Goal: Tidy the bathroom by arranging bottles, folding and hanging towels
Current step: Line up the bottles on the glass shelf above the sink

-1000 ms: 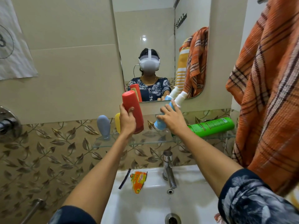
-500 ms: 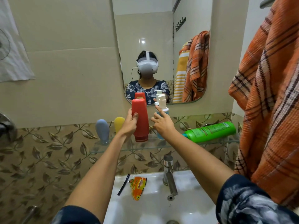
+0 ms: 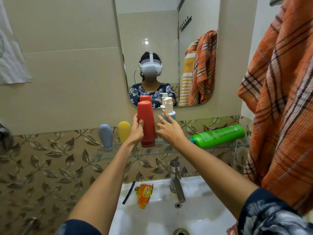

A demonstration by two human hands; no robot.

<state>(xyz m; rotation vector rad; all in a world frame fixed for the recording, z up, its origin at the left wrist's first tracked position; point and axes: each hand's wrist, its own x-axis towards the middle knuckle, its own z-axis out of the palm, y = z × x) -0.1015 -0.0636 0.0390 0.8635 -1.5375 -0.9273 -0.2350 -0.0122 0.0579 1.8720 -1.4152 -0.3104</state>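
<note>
Beige bathroom wall tiles and a mirror back the clear glass shelf [image 3: 118, 154] over the white sink [image 3: 199, 216]. Your left hand [image 3: 136, 131] curls its fingers round the tall red plastic bottle [image 3: 146, 123], cap down on the shelf's middle. Your right hand [image 3: 170, 130] is released, fingers spread, one fingertip touching the blue pump bottle with white dispenser [image 3: 169, 111] just behind. Bottle arranging appears in hand; next, the green plastic bottle [image 3: 217, 136], lying flat toward the shelf's right edge, likely needs standing. An orange checked towel [image 3: 281, 102] hangs unfolded.
</note>
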